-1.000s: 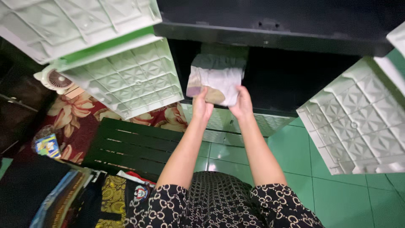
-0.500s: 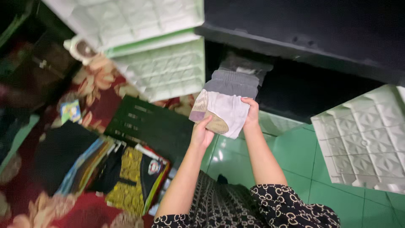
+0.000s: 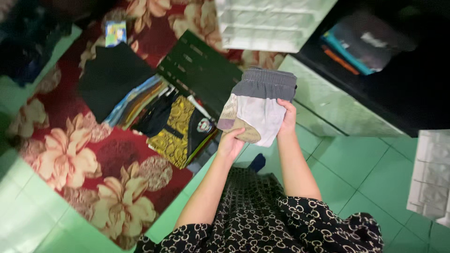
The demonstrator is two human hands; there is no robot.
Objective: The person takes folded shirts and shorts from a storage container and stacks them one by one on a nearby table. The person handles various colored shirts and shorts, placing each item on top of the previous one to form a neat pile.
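Both hands hold a folded stack of clothes (image 3: pixel 257 105) up in the air, above the green tile floor (image 3: pixel 356 173) and in front of the person's patterned black dress (image 3: pixel 262 220). The left hand (image 3: pixel 230 143) cups the stack from below at its lower left corner, fingers curled around a tan, rounded piece at the bottom edge, thumb on the near face. The right hand (image 3: pixel 287 119) grips the right side of the stack, fingers pressed flat along the pale cloth and wrapped around its edge. The stack has a grey ribbed waistband on top, a white or pale lilac panel in the middle, and a purple strip at the lower left. Behind it, up and to the right, is an open dark cabinet (image 3: pixel 403 89) with a shelf carrying folded clothes in grey, teal and orange (image 3: pixel 361 40); the stack in the hands is well clear of that shelf. A white embossed door (image 3: pixel 272 21) hangs open at the top, another white panel (image 3: pixel 433 173) at the right edge. To the left, on a red rug with big cream flowers (image 3: pixel 84 154), lie a dark slatted board (image 3: pixel 201 70), a black folded garment (image 3: pixel 110 75), a row of coloured folded clothes (image 3: pixel 136 100) and a yellow patterned cloth (image 3: pixel 176 131). A small bright packet (image 3: pixel 116 33) lies near the top left.
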